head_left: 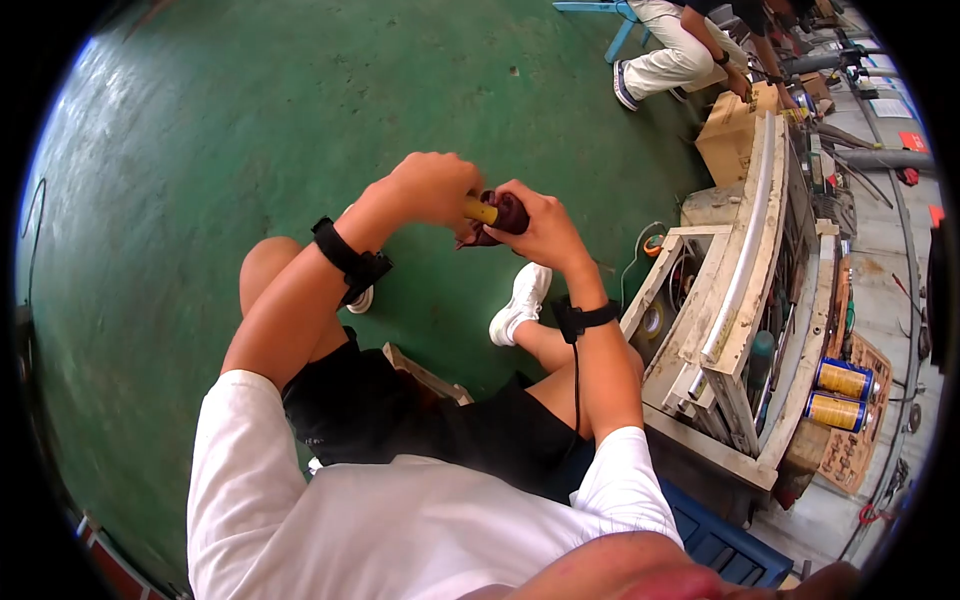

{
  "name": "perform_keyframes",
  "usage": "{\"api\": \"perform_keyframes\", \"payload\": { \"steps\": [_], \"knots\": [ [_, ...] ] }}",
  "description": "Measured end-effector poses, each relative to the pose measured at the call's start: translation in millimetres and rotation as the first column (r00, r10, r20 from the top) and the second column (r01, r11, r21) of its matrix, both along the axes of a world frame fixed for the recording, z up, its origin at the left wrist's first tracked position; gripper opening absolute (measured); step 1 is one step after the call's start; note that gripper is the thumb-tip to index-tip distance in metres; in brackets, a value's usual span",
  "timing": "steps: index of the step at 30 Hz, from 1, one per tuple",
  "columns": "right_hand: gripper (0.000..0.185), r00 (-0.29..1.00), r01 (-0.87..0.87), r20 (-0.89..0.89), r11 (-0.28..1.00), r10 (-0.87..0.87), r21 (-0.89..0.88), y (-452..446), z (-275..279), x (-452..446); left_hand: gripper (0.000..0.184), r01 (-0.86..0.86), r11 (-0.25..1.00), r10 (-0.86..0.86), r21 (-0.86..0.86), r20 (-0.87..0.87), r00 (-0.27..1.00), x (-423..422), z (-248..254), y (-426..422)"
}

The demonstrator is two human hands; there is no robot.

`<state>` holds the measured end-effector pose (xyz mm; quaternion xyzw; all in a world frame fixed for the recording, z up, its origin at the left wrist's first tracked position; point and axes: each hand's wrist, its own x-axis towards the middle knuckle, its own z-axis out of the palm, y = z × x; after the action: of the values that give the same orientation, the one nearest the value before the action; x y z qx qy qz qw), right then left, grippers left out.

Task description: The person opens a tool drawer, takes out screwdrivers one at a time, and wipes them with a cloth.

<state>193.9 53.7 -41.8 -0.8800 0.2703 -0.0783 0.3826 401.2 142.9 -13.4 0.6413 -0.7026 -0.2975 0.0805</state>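
Note:
My left hand [435,187] is closed round a yellow handle-like piece [482,211], whose far part is hidden by the fingers. At the piece's right end is a dark red, crumpled cloth-like bundle [509,214]. My right hand [541,228] grips this bundle between thumb and fingers. Both hands are close together in front of me, above the green floor. Black bands with small devices are on both wrists.
A worn wooden rack [740,300] with tools and tape stands at the right. Beyond it are two yellow-blue cans [845,379] and a cardboard box [728,137]. Another person [672,50] bends over at the upper right, hands near the box.

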Motion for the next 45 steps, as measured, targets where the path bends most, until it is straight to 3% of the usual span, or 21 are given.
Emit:
{"api": "perform_keyframes", "payload": {
  "steps": [1, 3, 7, 12, 17, 20, 22, 27, 29, 30, 33, 35, 36, 38, 39, 41, 42, 44, 45],
  "knots": [
    [0.041, 1.0, -0.009, -0.006, 0.994, 0.009, -0.109, 1.9, -0.5, -0.2, 0.044, 0.004, 1.0, -0.004, 0.0, -0.004, 1.0, -3.5, -5.9, -0.5],
    [0.04, 1.0, -0.01, -0.025, 0.985, 0.006, -0.173, 5.2, -0.4, 2.5, 0.037, 0.033, 0.999, -0.03, -0.009, 0.271, 0.962, -11.7, -15.9, -0.7],
    [0.036, 0.999, -0.026, -0.038, 0.926, 0.013, -0.378, -2.4, -8.1, -7.3, 0.034, 0.062, 0.998, -0.064, 0.015, 0.281, 0.958, 5.7, 3.3, 0.3],
    [0.036, 0.974, 0.036, -0.186, 0.894, -0.133, -0.447, -29.9, -10.6, -27.4, 0.036, -0.123, 0.991, 0.11, 0.042, 0.237, 0.965, 34.1, 15.6, 9.6],
    [0.039, 0.945, 0.109, -0.204, 0.832, -0.257, -0.544, -51.6, -18.1, -54.9, 0.036, -0.146, 0.989, 0.147, -0.02, 0.183, 0.972, 48.8, 19.3, 16.8],
    [0.039, 0.932, 0.179, -0.16, 0.799, -0.324, -0.574, -48.4, -11.2, -63.1, 0.038, -0.161, 0.987, 0.153, 0.021, 0.207, 0.966, 61.0, 54.5, 26.0],
    [0.039, 0.94, 0.25, -0.098, 0.857, -0.326, -0.449, -39.1, -8.4, -60.5, 0.038, -0.151, 0.988, 0.156, -0.036, 0.262, 0.952, 57.1, 78.8, 39.1],
    [0.034, 0.928, 0.308, -0.01, 0.779, -0.373, -0.547, -14.9, -28.4, -74.3, 0.029, -0.072, 0.969, 0.169, -0.235, 0.427, 0.888, 49.3, 153.8, 81.9],
    [0.031, 0.799, 0.564, -0.08, 0.789, -0.596, -0.244, -11.1, -32.3, -77.6, 0.026, -0.068, 0.943, 0.217, -0.325, 0.446, 0.868, 66.2, 177.7, 108.8],
    [0.036, 0.754, 0.657, -0.067, 0.749, -0.653, 0.085, -5.8, -36.8, -81.5, 0.026, -0.048, 0.937, 0.213, -0.347, 0.453, 0.866, 73.0, 192.1, 120.3],
    [0.037, 0.754, 0.633, -0.045, 0.706, -0.655, 0.317, 62.2, 49.6, -71.8, 0.029, -0.091, 0.922, 0.251, -0.376, 0.404, 0.88, 94.4, 217.3, 135.2],
    [0.039, 0.797, 0.527, 0.189, 0.813, -0.574, 0.25, 93.4, 53.6, -82.1, 0.031, -0.212, 0.913, 0.247, -0.349, 0.058, 0.967, 100.5, 211.0, 128.4],
    [0.039, 0.776, 0.546, 0.204, 0.798, -0.597, 0.256, 111.2, 59.8, -89.6, 0.031, -0.18, 0.917, 0.219, -0.355, 0.073, 0.973, 93.0, 210.1, 122.1],
    [0.035, 0.812, 0.431, 0.392, 0.897, -0.433, 0.099, 146.4, 86.8, -103.0, 0.029, -0.252, 0.885, 0.191, -0.392, -0.188, 0.964, 76.1, 215.4, 109.3],
    [0.035, 0.8, 0.448, 0.405, 0.889, -0.444, 0.09, 159.7, 97.2, -114.2, 0.029, -0.235, 0.874, 0.171, -0.425, -0.183, 0.968, 65.0, 218.2, 99.0],
    [0.032, 0.739, 0.437, 0.415, 0.846, -0.531, 0.306, 188.9, 115.4, -144.2, 0.03, -0.197, 0.868, 0.133, -0.455, -0.169, 0.977, 34.7, 237.2, 71.7],
    [0.032, 0.726, 0.452, 0.417, 0.837, -0.546, 0.308, 202.8, 126.6, -160.0, 0.032, -0.17, 0.861, 0.107, -0.48, -0.157, 0.982, 20.2, 246.4, 54.9],
    [0.028, 0.611, 0.554, 0.434, 0.749, -0.662, 0.363, 222.4, 141.9, -193.0, 0.04, 0.061, 0.804, 0.019, -0.591, 0.127, 0.992, -1.0, 264.4, 21.5],
    [0.026, 0.538, 0.581, 0.457, 0.704, -0.709, 0.408, 231.0, 144.1, -208.7, 0.04, 0.065, 0.8, 0.012, -0.597, 0.123, 0.992, -15.8, 274.6, 6.0]
  ]
}}
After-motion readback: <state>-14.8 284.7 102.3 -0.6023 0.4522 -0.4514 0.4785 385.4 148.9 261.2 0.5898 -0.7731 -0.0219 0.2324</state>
